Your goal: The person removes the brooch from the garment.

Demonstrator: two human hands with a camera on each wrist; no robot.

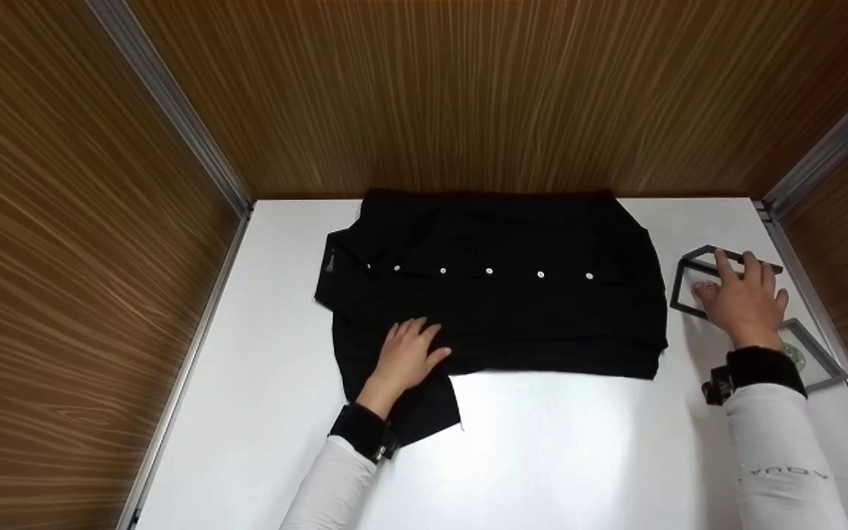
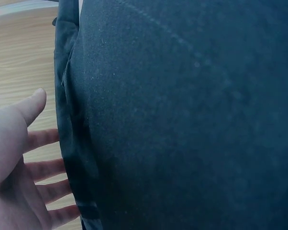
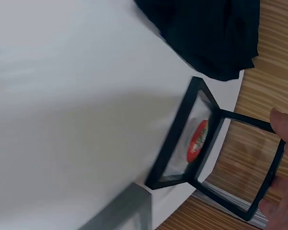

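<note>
A black button-up shirt [image 1: 497,316] with white buttons lies on its side across the white table, collar at the left. Over its near sleeve, my left hand [image 1: 403,357] has its fingers extended and spread; in the left wrist view the fingertips of that hand [image 2: 15,158] meet the dark cloth's edge. At the far right, my right hand [image 1: 748,305] holds the raised half of a hinged dark display frame [image 3: 173,129], thumb on one side and fingers on the other. Clear film spans both halves, and a round red item [image 3: 197,142] sits in the lower half.
A second, greyer display frame [image 1: 818,350] with a round coin-like piece lies partly under my right wrist, close to the table's right edge. Wood-grain panels [image 1: 468,96] wall in the white table [image 1: 247,412] at the back and both sides.
</note>
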